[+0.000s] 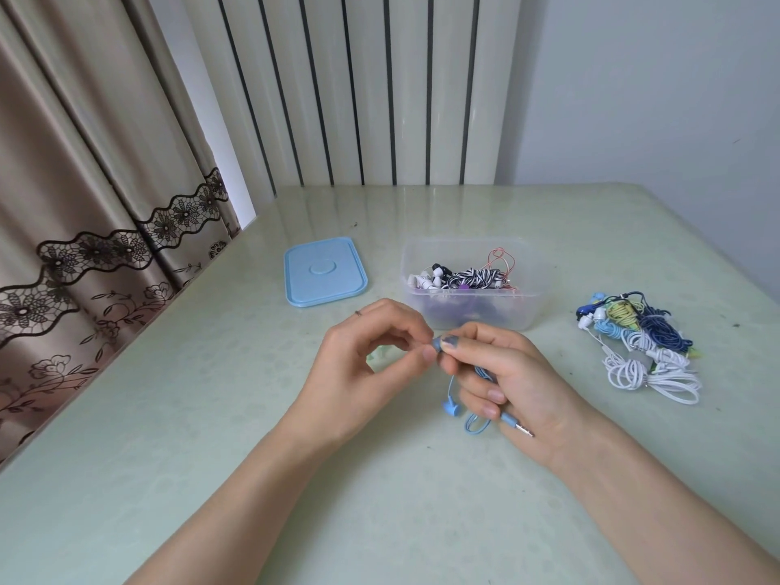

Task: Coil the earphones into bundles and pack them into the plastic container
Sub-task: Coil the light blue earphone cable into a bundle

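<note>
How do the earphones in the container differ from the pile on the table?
The earphones in the container are black, white and zebra-striped with a red wire; the pile on the table is white, navy, light blue and yellow. The first sit packed inside; the second lie loose to its right. Both are tangled cords.

The table is pale green with a faint mottled pattern. The lid is light blue, and the plastic container is clear and colourless, holding black-and-white striped earphones, a thin red cord and purple bits. The earphone set in the hands is light blue. The pile of earphones mixes white, navy, light blue and yellow-green cords. The curtain is beige with black floral lace.
</note>
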`<state>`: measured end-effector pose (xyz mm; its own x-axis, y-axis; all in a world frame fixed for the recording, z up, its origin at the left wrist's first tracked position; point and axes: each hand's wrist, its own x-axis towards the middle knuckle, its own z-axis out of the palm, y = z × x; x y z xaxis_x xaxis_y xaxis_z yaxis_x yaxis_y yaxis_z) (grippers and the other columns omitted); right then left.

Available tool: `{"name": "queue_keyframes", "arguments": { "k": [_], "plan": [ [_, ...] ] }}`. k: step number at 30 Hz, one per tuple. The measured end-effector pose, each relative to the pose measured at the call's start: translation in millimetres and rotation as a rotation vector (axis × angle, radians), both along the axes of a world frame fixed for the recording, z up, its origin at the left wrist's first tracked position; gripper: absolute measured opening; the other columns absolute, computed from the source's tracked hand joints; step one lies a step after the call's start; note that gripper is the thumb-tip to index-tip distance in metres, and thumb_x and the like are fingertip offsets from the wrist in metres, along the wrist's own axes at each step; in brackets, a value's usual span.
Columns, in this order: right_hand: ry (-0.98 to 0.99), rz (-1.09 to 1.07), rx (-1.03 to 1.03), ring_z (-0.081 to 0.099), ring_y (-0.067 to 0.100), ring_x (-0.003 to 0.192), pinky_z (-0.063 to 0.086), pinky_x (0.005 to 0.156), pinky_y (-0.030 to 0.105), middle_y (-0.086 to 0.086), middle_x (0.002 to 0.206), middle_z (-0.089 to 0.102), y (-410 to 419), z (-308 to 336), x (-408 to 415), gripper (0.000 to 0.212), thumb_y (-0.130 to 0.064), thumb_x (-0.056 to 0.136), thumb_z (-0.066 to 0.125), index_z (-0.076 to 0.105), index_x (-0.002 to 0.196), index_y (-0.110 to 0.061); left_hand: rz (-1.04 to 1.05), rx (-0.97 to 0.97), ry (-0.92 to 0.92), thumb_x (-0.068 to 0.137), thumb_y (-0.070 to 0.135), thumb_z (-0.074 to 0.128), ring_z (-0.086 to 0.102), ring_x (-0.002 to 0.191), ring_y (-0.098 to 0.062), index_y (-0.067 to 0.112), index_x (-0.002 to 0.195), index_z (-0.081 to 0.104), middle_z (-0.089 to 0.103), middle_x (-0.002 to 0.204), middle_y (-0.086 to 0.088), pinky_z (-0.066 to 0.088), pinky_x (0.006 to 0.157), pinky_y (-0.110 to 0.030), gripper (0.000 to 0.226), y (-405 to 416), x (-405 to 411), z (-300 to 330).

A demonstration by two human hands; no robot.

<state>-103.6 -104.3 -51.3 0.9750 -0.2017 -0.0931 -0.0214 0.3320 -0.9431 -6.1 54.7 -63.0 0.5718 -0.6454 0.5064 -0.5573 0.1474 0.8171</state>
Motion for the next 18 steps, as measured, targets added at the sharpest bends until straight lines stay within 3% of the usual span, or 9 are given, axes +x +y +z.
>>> {"name": "queue_keyframes", "arguments": {
  "k": [3,7,13,18],
  "plan": [
    [0.014,-0.002,0.106,0.021,0.007,0.038,0.021,0.037,0.019,0.003,0.07,0.057,4.8,0.8,-0.2,0.019,-0.008,0.094,0.056,0.059,0.075,-0.007,0.069,-0.017,-0.105,0.092,0.003,0.072,0.067,0.086,-0.023,0.009,0.091,0.07,0.07,0.09,-0.002,0.052,0.08,-0.031,0.007,-1.9,-4.4,0.4],
    [0.031,0.012,0.25,0.021,0.005,0.037,0.021,0.036,0.018,-0.001,0.068,0.053,10.9,0.3,-0.5,0.02,-0.01,0.095,0.053,0.057,0.075,-0.01,0.081,-0.04,-0.11,0.092,0.007,0.073,0.068,0.085,-0.025,0.004,0.087,0.068,0.07,0.091,-0.004,0.054,0.079,-0.033,0.007,-3.1,-2.2,-3.3],
    [0.102,0.03,0.44,0.012,0.008,0.041,0.018,0.036,0.017,-0.004,0.063,0.047,14.6,2.7,-3.0,0.02,-0.014,0.085,0.06,0.062,0.065,-0.014,0.12,-0.021,-0.206,0.089,0.006,0.075,0.065,0.085,-0.02,0.004,0.08,0.061,0.068,0.092,-0.004,0.048,0.078,-0.023,0.017,-4.1,-2.2,-4.5],
    [0.127,0.033,0.453,0.011,0.008,0.042,0.016,0.038,0.017,-0.005,0.06,0.043,18.1,5.1,-4.7,0.008,-0.017,0.08,0.063,0.058,0.077,-0.011,0.089,-0.033,-0.163,0.089,0.009,0.074,0.064,0.082,-0.017,0.006,0.084,0.062,0.066,0.093,-0.001,0.049,0.078,-0.025,0.014,-5.5,-1.3,-5.4]
  ]
}}
